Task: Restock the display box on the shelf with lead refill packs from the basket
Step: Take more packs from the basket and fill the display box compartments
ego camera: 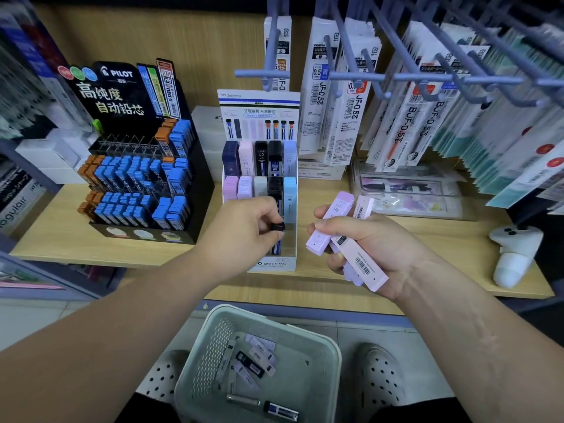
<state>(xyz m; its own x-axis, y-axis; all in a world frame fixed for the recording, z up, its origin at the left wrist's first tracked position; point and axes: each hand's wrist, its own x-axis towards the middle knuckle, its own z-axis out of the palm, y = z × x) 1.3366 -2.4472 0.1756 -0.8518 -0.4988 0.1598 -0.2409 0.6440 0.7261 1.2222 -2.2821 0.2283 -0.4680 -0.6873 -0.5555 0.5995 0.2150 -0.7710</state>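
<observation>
A pale wooden shelf (320, 290) runs across a stationery aisle, with a wood-grain back panel behind it. The left hand (241, 232) reaches in over the front of the white display box (274, 264), fingers curled and thumb pressed in, pinching the cap end of a black lead refill pack (277, 226) that stands in the front row, fourth column from the left; the pack's blue-and-white lower part shows just below the knuckles. This hand covers the front-left corner of the box, so what sits in those slots cannot be seen. Behind it, the two rear rows hold upright packs in navy, pink, black, white and light blue.

The right hand (370, 244) hovers just right of the box, clear of the shelf, its fingers and thumb wrapped round a fanned bundle of lilac and pink packs (337, 222); there seem to be three or four, though the overlap makes the count uncertain.

Below the shelf edge, between a pair of perforated white shoes (380, 375), a grey-green basket (274, 322) stands on the floor; loose packs (256, 360) lie scattered on its bottom, mostly pale, a few dark; its near edge is cut off by the frame.

To the left of the box stands a black Pilot stand (137, 178) full of blue and orange packs; to the right, pen refills (396, 117) hang from blue hooks; a white object (512, 254) stands at the shelf's right end.
</observation>
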